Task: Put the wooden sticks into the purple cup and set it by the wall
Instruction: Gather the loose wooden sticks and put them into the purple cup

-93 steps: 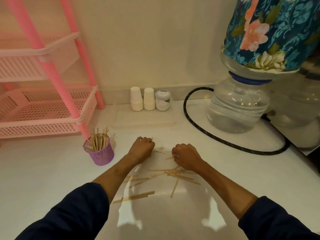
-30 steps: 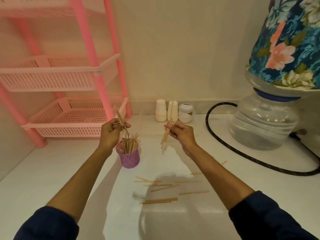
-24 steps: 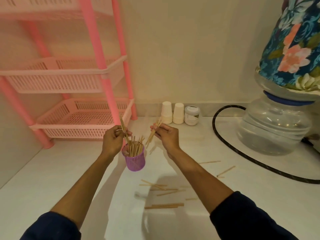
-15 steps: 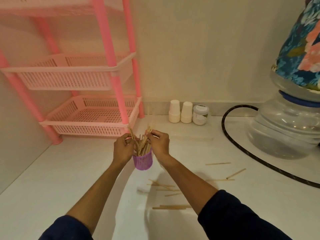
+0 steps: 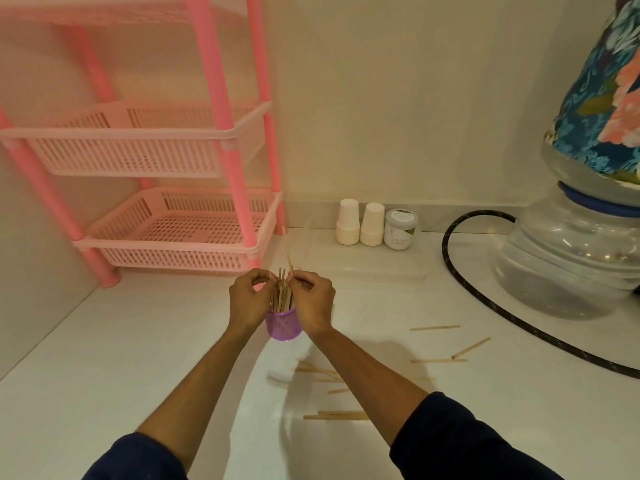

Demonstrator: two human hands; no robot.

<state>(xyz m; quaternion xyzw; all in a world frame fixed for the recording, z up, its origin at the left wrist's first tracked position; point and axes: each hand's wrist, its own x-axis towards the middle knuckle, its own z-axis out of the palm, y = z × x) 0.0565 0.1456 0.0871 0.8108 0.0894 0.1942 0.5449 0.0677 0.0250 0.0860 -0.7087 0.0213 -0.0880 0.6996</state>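
The purple mesh cup (image 5: 282, 324) stands on the white counter, packed with upright wooden sticks (image 5: 283, 295). My left hand (image 5: 250, 299) and my right hand (image 5: 312, 303) close in on the cup's top from either side, fingertips pinching the bundle of sticks above the rim. Several loose sticks (image 5: 337, 415) lie on the counter nearer to me, and a few more loose sticks (image 5: 435, 328) lie to the right.
A pink tiered basket rack (image 5: 180, 233) stands at the left against the wall. Two stacks of white paper cups (image 5: 348, 226) and a small jar (image 5: 401, 229) sit by the wall. A black hose (image 5: 460, 278) curves round a water bottle (image 5: 568, 261) at the right.
Both hands carried sticks from the counter to the cup and now pinch the bundle at its top. The sticks stand straighter in the cup than half a second ago.
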